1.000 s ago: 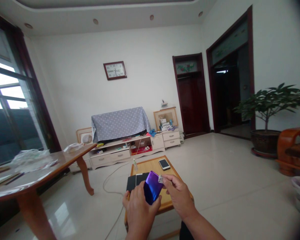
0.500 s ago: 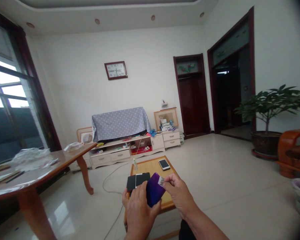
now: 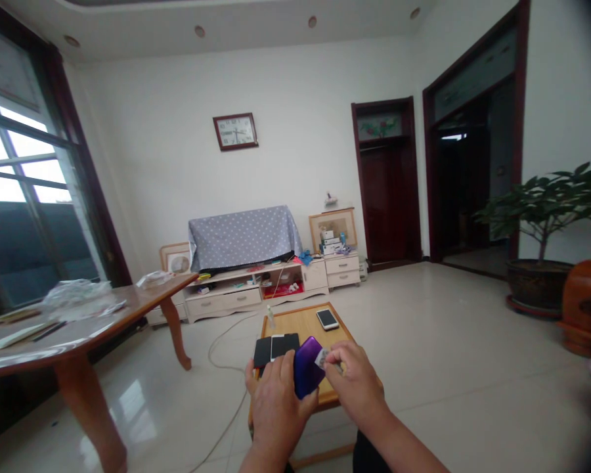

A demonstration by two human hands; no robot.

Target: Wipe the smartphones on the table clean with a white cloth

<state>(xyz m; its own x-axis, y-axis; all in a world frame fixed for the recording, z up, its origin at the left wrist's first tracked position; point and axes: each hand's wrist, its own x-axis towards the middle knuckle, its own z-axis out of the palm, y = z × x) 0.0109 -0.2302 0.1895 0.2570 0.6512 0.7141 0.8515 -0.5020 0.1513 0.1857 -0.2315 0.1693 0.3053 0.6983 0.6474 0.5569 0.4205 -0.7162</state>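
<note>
My left hand [image 3: 278,404] is closed round a glossy purple-blue phone [image 3: 306,369], tilted with its back facing me. Between the thumb and fingers of my right hand [image 3: 357,378] is a small white piece with grey marks [image 3: 321,358]; whether it is paper or cloth I cannot tell. It lies against the phone's right edge. Beyond my hands stands a low wooden table [image 3: 295,316]. On it are a white phone with a dark screen [image 3: 328,320], a black phone-like slab [image 3: 284,345] and a small clear bottle [image 3: 270,317].
A larger wooden table [image 3: 148,295] with crumpled plastic [image 3: 76,295] is on the left. A cable [image 3: 217,348] runs over the tiled floor. A white TV cabinet [image 3: 226,303] lines the far wall. On the right are a potted plant [image 3: 542,272] and a wooden chair [image 3: 586,295].
The view has shifted slightly, so the room sits a little further right. My right fingers have curled more round the white piece; the left hand still holds the phone.
</note>
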